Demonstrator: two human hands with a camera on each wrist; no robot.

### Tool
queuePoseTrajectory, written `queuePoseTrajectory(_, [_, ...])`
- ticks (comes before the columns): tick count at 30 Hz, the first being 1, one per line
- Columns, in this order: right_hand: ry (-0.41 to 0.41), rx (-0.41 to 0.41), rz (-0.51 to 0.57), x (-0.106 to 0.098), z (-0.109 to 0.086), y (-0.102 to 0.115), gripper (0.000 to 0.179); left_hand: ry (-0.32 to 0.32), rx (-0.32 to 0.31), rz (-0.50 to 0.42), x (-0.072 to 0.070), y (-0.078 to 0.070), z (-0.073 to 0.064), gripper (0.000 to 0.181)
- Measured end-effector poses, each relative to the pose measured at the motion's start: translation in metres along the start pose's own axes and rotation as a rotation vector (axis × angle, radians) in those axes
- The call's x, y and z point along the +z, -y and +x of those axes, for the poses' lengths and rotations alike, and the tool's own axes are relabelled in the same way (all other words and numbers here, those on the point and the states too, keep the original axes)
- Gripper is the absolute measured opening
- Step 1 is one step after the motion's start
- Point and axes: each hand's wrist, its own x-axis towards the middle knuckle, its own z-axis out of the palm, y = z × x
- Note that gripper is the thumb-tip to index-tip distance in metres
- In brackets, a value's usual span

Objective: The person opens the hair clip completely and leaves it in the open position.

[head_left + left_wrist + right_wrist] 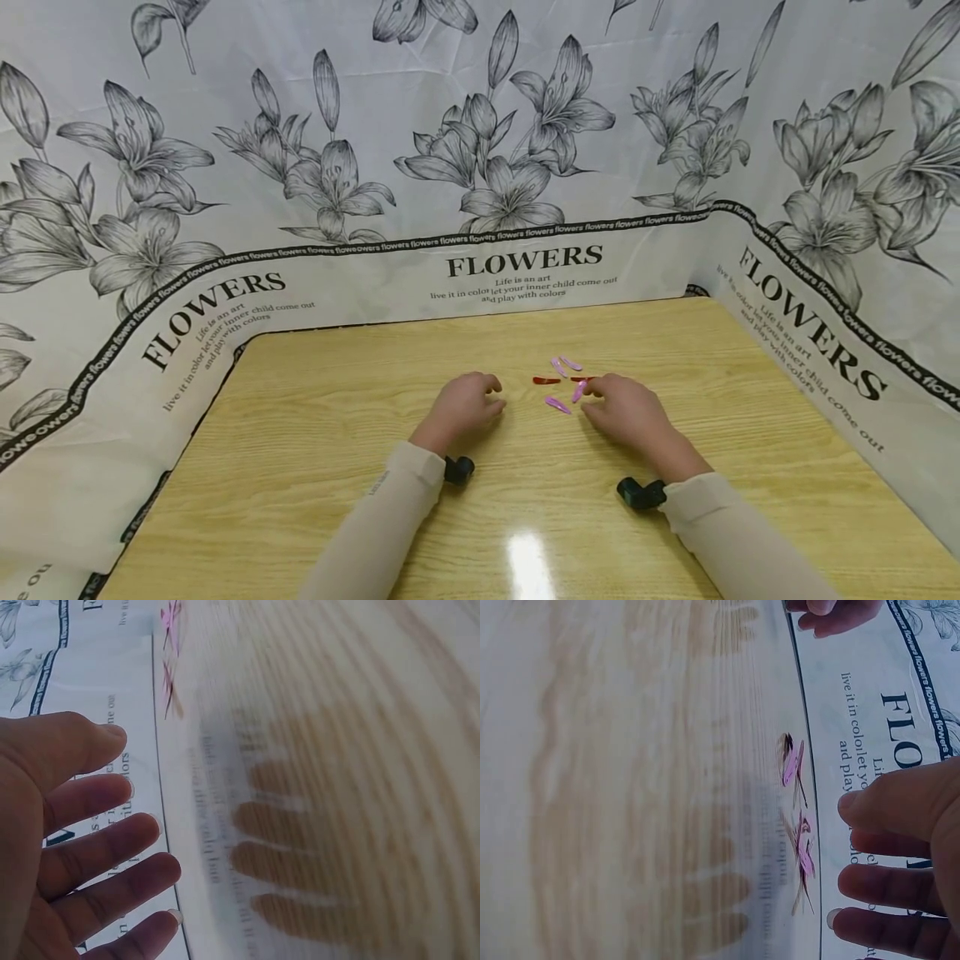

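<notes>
Several pink snap hair clips (558, 405) and two red snap hair clips (546, 381) lie loosely grouped on the wooden table. My right hand (630, 410) hovers just right of the group, its fingertips overlapping the right-hand red clip in the head view. Nothing sits between its thumb and fingers in the right wrist view, where pink clips (805, 851) show past the thumb. To the left of the clips, my left hand (463, 407) is held above the table with its fingers spread and holding nothing. In the left wrist view, pink clips (172, 626) appear beyond it, blurred.
The light wooden table (322, 433) is glossy and reflects the hands. White fabric walls (360, 283) printed with flowers and lettering enclose its back and both sides. Each wrist carries a small black camera (641, 493).
</notes>
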Motion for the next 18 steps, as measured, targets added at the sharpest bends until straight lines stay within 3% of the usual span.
queuePoseTrajectory(7, [-0.027, -0.013, 0.002, 0.006, 0.002, 0.002, 0.01, 0.016, 0.02, -0.022, 0.002, -0.007, 0.004, 0.028])
queuePoseTrajectory(18, [-0.004, -0.019, -0.03, 0.006, 0.006, 0.007, 0.012, 0.015, 0.001, -0.07, 0.005, -0.016, 0.005, 0.031])
